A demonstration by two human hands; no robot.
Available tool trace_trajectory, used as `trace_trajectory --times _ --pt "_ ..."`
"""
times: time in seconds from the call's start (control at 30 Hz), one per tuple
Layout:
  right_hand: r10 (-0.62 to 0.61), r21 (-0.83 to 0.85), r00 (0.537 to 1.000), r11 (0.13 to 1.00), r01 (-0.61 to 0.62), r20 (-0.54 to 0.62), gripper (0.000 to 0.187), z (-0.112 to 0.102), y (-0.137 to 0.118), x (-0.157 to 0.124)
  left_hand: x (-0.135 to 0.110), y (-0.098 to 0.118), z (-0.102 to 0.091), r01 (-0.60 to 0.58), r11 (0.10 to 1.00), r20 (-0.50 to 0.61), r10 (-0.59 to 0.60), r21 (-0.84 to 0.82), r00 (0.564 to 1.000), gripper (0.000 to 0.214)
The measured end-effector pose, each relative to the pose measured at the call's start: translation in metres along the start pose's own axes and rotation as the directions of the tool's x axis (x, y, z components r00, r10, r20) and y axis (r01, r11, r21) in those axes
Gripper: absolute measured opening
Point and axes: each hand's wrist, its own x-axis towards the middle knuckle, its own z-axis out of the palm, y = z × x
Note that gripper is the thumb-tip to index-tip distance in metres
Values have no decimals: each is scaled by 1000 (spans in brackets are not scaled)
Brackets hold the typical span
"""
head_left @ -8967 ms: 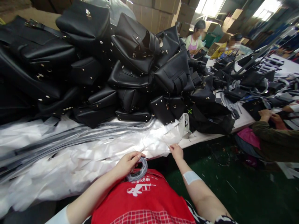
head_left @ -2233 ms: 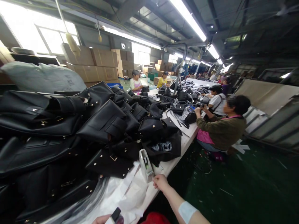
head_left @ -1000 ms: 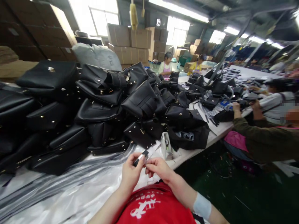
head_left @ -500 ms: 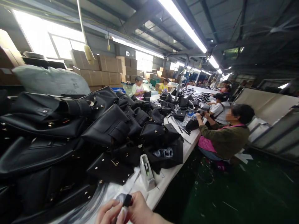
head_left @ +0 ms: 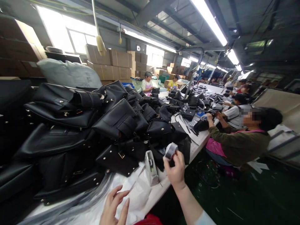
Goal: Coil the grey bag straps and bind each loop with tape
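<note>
My right hand (head_left: pixel 175 167) is reached forward over the table edge. Its fingers and thumb pinch a small grey roll (head_left: pixel 171 150), which looks like a coiled strap in clear wrap. The roll is held just above a black bag piece (head_left: pixel 185 143), and whether it touches is hard to see. My left hand (head_left: pixel 114 206) is empty, its fingers apart, over white plastic film (head_left: pixel 138 195) at the near edge. Between the hands stands a white tape dispenser (head_left: pixel 152 168). A black bag with gold-coloured metal fittings (head_left: pixel 119 159) lies just behind the left hand.
Black bags (head_left: pixel 58 137) are heaped across the left of the table. A co-worker in a green top (head_left: pixel 241 143) sits along the right edge, handling a black item. Thin dark strips (head_left: pixel 189 126) lie on the tabletop. Cartons (head_left: pixel 120 59) stand behind.
My hands were together at the near edge around the small roll. My right hand has carried it forward and right; my left has let go and opened. The view has turned left.
</note>
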Motion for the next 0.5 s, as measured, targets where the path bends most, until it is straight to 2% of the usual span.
trace_trajectory --times 0.03,0.1,0.17,0.23,0.3,0.37,0.43,0.5 --pt "-5 -87 998 996 0 -61 22 0 16 16 0 -1 -1 4 1000 18 -4 5 1000 30" --pt "74 -143 996 986 -82 -59 27 1 46 46 3 -6 -7 2 999 61 -4 32 998 29" --pt "203 -99 978 974 -206 -35 34 -3 69 68 8 -13 -19 8 998 71 -13 61 997 29" --pt "272 -37 955 960 -278 -120 41 -11 84 78 13 -24 -37 47 995 22 -49 86 999 31" --pt "267 5 935 962 -273 -235 44 -20 91 76 15 -40 -60 115 987 -62 -109 112 992 35" --pt "257 40 933 966 -255 -252 44 -25 93 63 12 -57 -84 209 969 -160 -188 130 969 38" --pt "278 68 947 960 -270 -159 45 -22 91 42 1 -73 -104 301 944 -236 -264 136 935 40" --pt "340 106 940 936 -335 -35 46 -11 87 16 -15 -88 -120 363 921 -269 -318 138 909 39"
